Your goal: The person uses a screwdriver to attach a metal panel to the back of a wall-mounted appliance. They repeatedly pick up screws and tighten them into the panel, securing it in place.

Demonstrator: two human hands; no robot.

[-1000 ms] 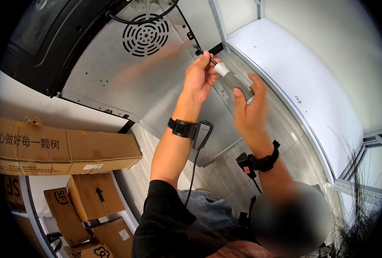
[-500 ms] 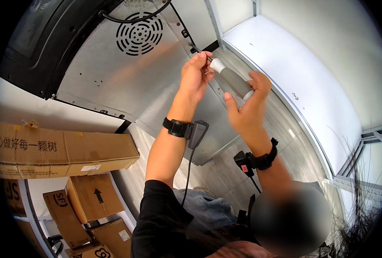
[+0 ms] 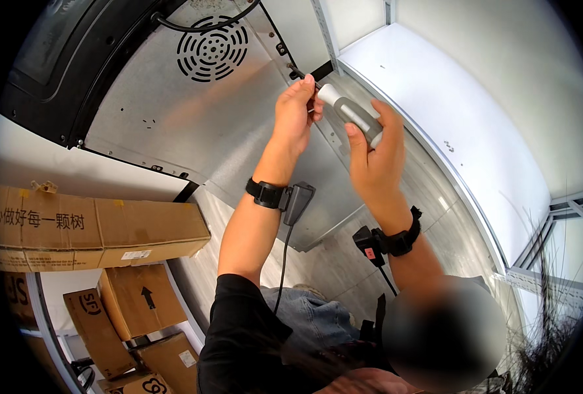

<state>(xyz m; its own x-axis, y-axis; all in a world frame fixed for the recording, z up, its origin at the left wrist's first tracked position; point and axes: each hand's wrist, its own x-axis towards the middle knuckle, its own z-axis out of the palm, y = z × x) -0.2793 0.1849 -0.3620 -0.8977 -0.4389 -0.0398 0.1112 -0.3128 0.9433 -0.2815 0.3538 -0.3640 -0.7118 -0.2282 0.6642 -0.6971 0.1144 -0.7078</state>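
A screwdriver with a grey-and-white handle slants from upper left to lower right. Its tip reaches the edge of a large silver metal panel, at a small dark fastener or bracket whose details are too small to make out. My left hand pinches the thin shaft just ahead of the white collar. Around the back end of the handle, my right hand has its thumb on one side and its fingers on the other.
Round vent slots and a black cable mark the panel's top. A white shelf runs along the right. Cardboard boxes fill a rack at lower left, with a long carton above. Black wrist straps carry small cabled devices.
The screwdriver handle has turned, and a pale stripe on it now faces up. My right hand has shifted slightly up and left, its thumb now against the handle. The left hand keeps its pinch.
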